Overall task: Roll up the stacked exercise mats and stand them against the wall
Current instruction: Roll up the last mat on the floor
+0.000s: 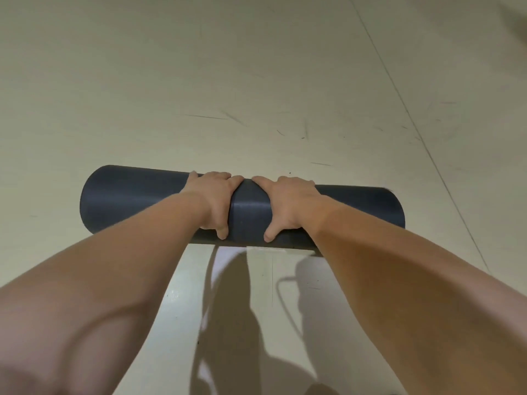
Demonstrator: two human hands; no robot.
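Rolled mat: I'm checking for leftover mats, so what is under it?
The rolled mat lies on the pale floor; no other mat shows around it. The left hand and right hand grip its top. The contact strip beneath is hidden.

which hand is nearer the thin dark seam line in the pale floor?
Right. The right hand holds the dark blue rolled foam mat toward the seam's side; the left hand holds it just beside, farther from the thin dark seam line.
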